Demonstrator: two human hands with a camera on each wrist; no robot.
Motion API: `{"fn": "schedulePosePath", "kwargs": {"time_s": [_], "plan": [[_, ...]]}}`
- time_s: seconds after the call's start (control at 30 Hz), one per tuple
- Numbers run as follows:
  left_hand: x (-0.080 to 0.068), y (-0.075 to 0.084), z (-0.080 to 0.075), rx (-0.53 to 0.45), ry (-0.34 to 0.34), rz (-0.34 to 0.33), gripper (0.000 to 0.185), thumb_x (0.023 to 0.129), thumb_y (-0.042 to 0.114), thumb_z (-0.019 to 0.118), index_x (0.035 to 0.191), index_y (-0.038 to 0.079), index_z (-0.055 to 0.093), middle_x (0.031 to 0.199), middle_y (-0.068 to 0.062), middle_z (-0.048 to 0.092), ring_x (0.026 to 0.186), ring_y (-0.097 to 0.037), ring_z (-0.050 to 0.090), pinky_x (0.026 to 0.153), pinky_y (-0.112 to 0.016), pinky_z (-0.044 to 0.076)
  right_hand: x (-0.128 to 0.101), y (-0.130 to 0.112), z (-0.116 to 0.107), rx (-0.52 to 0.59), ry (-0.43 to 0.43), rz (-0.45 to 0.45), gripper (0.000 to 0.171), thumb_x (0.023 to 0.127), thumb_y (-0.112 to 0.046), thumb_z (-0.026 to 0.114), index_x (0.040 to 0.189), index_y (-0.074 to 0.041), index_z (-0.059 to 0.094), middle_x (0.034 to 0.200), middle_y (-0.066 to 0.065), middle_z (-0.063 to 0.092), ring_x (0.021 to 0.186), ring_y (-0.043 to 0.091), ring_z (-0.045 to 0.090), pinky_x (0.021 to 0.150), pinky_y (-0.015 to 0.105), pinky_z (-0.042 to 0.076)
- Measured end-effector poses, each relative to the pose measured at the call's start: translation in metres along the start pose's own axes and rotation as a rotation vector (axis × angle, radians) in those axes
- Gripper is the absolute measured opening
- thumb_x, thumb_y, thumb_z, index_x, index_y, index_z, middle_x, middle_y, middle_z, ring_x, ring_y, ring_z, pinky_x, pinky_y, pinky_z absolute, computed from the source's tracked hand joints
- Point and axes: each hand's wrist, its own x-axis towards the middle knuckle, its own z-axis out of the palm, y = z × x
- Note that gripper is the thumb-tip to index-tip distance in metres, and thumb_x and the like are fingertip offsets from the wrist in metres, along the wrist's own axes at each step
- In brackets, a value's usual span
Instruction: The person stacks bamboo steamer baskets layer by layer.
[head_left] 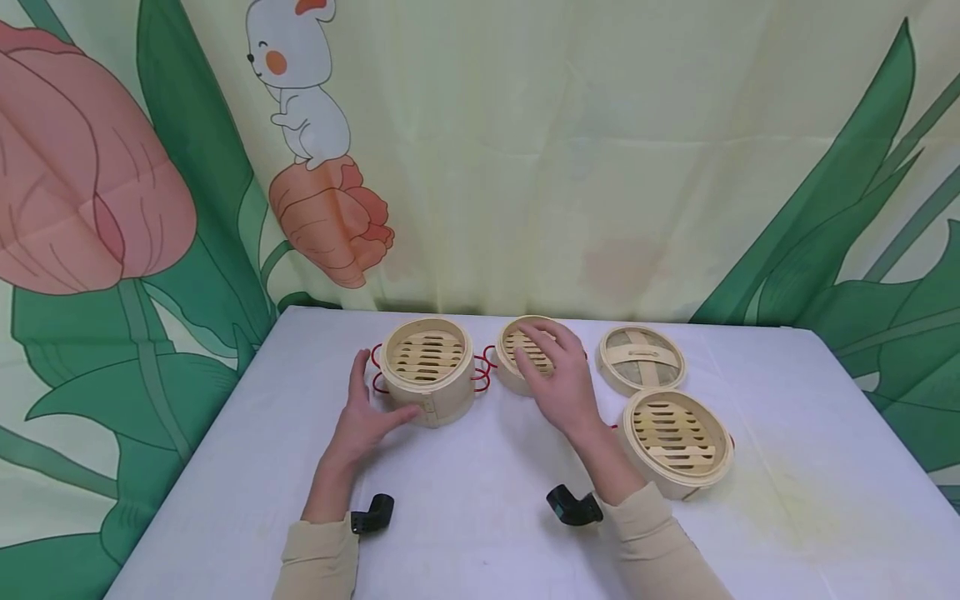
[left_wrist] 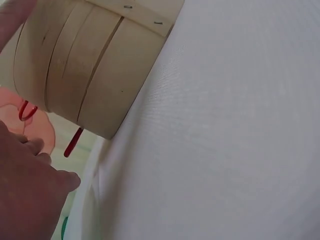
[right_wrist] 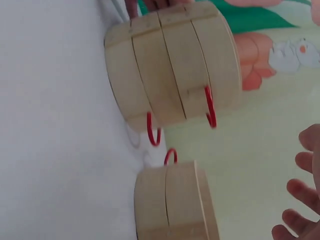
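A stack of two bamboo steamer baskets, with red side handles, stands left of centre on the table. My left hand spreads beside it, thumb in front of the wall and fingers at the left side. In the left wrist view the stack's wall leans across the top, and the fingers lie apart from it. My right hand is held above a single steamer basket, fingers spread and loosely bent. The right wrist view shows these fingers holding nothing, away from the single basket.
Right of the single basket lies a round bamboo lid with a strap handle. Nearer, by my right forearm, stands another steamer basket with slats and red handles. A printed curtain hangs behind the white-covered table.
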Motion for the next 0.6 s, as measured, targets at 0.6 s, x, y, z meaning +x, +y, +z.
{"fn": "schedulePosePath", "kwargs": {"time_s": [0.6], "plan": [[-0.001,0.017,0.004,-0.042,0.047,0.124,0.122,0.075,0.022,0.091,0.163,0.024,0.005,0.167,-0.002,0.009,0.152,-0.025,0.008,0.118,-0.057,0.011,-0.015,0.036,-0.024,-0.201,-0.252,0.214,0.055,0.087,-0.008,0.074,0.138,0.003,0.057,0.144,0.03,0.045,0.134,0.049,0.039,0.11,0.06,0.03]]}}
